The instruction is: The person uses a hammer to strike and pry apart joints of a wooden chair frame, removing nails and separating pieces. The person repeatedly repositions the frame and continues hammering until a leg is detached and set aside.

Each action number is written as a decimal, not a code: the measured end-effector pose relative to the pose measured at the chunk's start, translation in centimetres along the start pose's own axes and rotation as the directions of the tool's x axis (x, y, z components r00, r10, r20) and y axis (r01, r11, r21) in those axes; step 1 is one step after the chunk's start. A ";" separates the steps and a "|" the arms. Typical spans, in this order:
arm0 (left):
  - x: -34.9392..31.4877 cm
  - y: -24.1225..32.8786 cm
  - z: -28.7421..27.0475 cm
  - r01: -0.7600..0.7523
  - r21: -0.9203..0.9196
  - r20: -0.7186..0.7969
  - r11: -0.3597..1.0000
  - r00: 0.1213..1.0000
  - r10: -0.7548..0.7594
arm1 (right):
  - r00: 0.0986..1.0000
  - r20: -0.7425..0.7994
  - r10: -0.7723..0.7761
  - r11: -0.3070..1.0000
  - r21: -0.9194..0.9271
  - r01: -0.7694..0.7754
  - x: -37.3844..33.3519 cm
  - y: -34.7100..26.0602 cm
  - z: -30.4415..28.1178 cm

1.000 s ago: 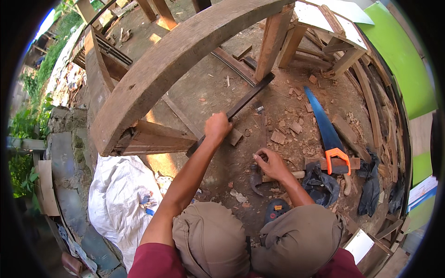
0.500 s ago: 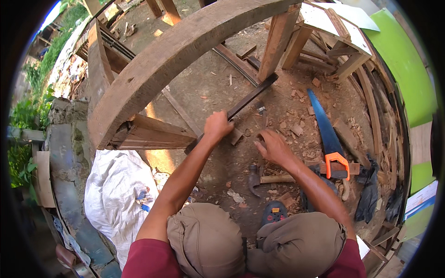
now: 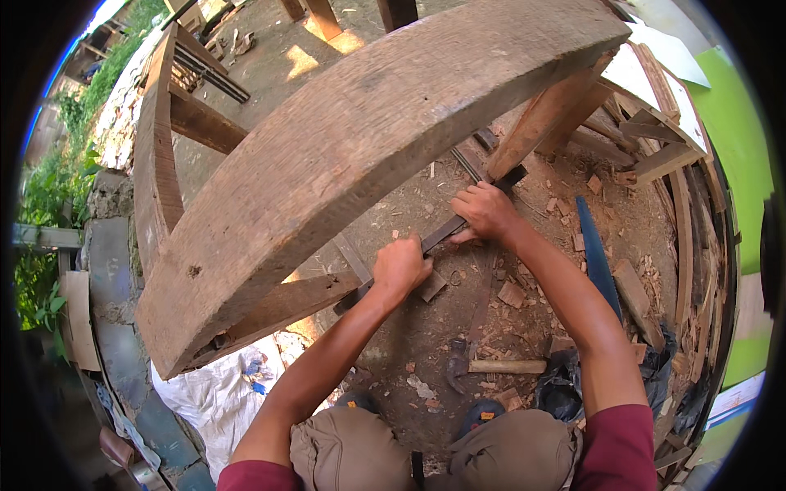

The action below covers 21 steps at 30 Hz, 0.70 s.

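Under the curved beam, over the dirt floor (image 3: pixel 409 335), a long dark flat metal bar (image 3: pixel 458 225) runs diagonally, low left to upper right, its far end near a wooden post (image 3: pixel 536 131). Both hands hold it: the left hand (image 3: pixel 401 266) has its grip closed around the lower part, the right hand (image 3: pixel 485 213) pinches the upper part. The big curved timber beam (image 3: pixel 360 155) arches just above. Near the knees lies a claw hammer (image 3: pixel 483 366) with a wooden handle. A blue-bladed handsaw (image 3: pixel 596 258) lies beside the right forearm. Wood chips (image 3: pixel 512 293) are scattered about; 1 white sack (image 3: pixel 217 401) lies lower left.
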<state>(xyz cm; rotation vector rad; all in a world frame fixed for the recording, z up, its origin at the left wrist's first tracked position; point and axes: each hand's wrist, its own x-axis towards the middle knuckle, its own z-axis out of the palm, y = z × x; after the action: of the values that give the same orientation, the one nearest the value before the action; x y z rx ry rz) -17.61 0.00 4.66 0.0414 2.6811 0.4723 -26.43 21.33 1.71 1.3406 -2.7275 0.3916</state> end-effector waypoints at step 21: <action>-21.1 -13.2 -5.6 -0.564 -0.533 -0.823 0.631 0.520 -0.229 | 0.568 -0.496 0.657 0.717 0.643 -0.269 0.3 2.7 -15.2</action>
<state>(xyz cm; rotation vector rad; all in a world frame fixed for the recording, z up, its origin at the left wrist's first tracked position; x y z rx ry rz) -0.02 -16.30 13.38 -0.2017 3.0444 2.2277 -29.37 26.66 15.94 0.2464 -2.2831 1.4185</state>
